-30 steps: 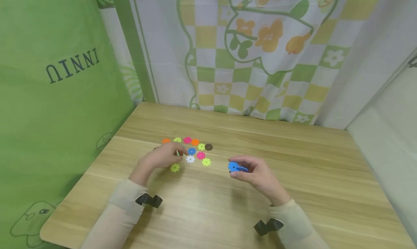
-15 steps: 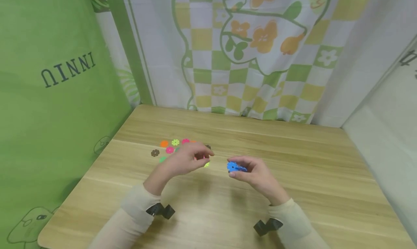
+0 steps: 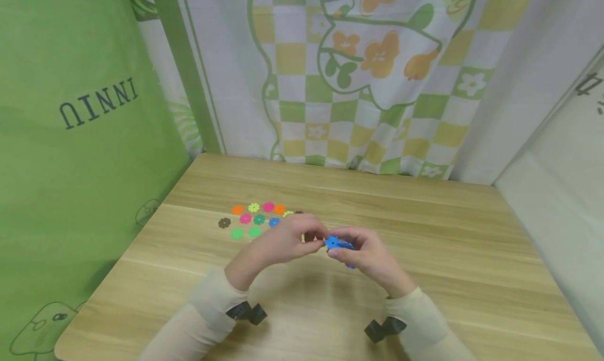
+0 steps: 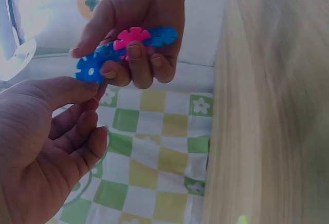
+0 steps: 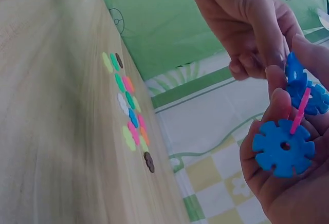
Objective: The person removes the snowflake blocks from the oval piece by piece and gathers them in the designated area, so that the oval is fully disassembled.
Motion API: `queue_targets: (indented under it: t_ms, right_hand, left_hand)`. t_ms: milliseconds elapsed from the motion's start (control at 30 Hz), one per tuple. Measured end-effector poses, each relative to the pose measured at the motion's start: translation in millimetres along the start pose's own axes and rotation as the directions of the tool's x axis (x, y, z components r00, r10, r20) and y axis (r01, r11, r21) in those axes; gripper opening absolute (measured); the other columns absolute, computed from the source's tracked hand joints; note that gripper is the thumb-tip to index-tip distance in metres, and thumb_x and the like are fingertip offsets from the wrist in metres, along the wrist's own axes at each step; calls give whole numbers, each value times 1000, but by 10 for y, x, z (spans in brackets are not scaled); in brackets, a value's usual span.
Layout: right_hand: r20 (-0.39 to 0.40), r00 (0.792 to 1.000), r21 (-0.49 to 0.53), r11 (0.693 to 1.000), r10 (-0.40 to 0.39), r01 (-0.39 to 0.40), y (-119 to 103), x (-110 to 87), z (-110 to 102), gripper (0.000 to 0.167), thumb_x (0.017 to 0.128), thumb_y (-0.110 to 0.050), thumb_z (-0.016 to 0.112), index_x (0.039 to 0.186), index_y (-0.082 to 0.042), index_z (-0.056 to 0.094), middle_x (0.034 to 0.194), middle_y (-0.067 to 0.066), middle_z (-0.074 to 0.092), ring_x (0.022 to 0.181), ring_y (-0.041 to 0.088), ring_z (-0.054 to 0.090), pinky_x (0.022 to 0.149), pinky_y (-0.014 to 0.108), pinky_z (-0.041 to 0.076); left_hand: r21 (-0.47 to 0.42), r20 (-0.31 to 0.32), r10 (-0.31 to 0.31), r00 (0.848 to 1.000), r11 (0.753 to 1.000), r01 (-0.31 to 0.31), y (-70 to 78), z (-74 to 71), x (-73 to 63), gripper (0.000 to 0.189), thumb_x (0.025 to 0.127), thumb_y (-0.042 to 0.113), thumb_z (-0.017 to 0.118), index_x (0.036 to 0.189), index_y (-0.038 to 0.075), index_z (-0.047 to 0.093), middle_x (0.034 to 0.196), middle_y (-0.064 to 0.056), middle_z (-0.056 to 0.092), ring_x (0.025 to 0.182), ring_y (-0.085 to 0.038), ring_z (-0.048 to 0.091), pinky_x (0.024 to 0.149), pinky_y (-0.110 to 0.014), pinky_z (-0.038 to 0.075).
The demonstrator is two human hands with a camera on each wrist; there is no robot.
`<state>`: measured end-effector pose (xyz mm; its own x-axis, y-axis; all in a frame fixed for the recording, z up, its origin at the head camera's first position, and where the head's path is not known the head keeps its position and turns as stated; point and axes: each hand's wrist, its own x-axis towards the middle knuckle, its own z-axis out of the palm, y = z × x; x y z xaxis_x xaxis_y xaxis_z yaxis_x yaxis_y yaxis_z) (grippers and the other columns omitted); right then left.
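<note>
My right hand (image 3: pixel 375 258) holds a short chain of slotted plastic discs, blue ones and a pink one, joined edge to edge. In the right wrist view a blue disc (image 5: pixel 275 160) lies over the palm, with the pink disc (image 5: pixel 302 112) slotted into its rim. My left hand (image 3: pixel 285 239) has come up against the chain. Its thumb and forefinger pinch the edge of the end blue disc (image 4: pixel 86 71), as the left wrist view shows; its other fingers are loosely bent. Both hands are raised over the table.
Loose discs lie flat on the wooden table (image 3: pixel 424 235) at the left, among them a brown disc (image 3: pixel 224 223), an orange disc (image 3: pixel 237 210) and a teal disc (image 3: pixel 259 219). My left forearm covers part of that group. A patterned curtain (image 3: pixel 311 93) hangs behind the table.
My left hand has moved right, from over the loose discs to the chain in my right hand, and now meets its end disc. The right hand has barely shifted.
</note>
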<state>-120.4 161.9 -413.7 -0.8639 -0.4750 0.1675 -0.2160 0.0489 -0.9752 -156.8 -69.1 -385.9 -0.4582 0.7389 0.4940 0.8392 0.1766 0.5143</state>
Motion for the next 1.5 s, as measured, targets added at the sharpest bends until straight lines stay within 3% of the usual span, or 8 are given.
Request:
queue_targets:
  t_ms: [100,200,367,567,733,867,1233,1500]
  right_hand:
    - [17,1000,24,1000,-1,0,13,9,13,31,93,-14,70,123,-7,67,84,6,62,56,12,43,49,23,39]
    - [7,1000,30,1000,3,-4,27,9,12,34,94,-14,68,127,-5,63,87,8,62,64,15,52,55,25,46]
    - [-31,1000,61,998,-3,5,39,10,-2,39,94,-10,67,130,1,57,102,12,66,86,30,62,70,30,53]
    - [-67,997,40,999,-25,28,27,12,11,30,92,-9,69,119,0,62,99,11,66,85,26,61,73,34,55]
    - [-75,997,18,999,-27,28,28,12,10,25,93,-9,68,115,0,63,100,11,66,82,23,60,73,34,55]
    - [-68,997,16,999,-27,28,32,17,8,24,93,-9,68,114,0,63,103,12,66,84,23,60,74,35,55]
    - [-78,997,15,1000,-10,11,53,17,5,22,92,-10,69,112,0,64,100,11,66,84,23,60,74,34,55]
    - [-95,995,12,1000,-14,15,61,15,12,23,92,-10,70,111,0,64,101,12,67,89,25,62,77,35,56]
  left_hand:
    - [12,-29,41,999,999,-41,-46,50,5,9,87,-1,70,94,6,70,85,3,65,74,-7,54,68,-21,51]
    - [17,-82,49,995,999,-48,-90,60,-13,10,86,-4,70,91,5,68,85,2,66,74,-7,56,68,-20,51]
    - [-20,-122,-44,992,999,41,-137,18,-72,11,88,-4,67,93,6,65,87,1,66,77,-6,61,72,-22,53]
    - [-107,-81,-135,988,986,126,-162,8,-127,11,89,3,68,99,8,66,96,0,69,85,-7,65,78,-28,55]
    - [-268,-18,-195,981,946,184,-164,49,-153,25,90,14,73,112,11,63,106,1,67,91,-9,67,79,-31,56]
    - [-332,-46,-181,982,930,156,-161,101,-141,23,91,14,73,112,10,65,109,0,67,92,-12,66,81,-32,56]
    - [-353,-137,-155,978,930,98,-141,173,-123,19,88,2,73,106,5,68,106,-7,68,88,-16,65,78,-35,57]
    - [-469,-122,-267,956,865,181,-93,171,-101,13,89,4,72,101,5,70,106,-5,67,93,-19,64,83,-35,56]
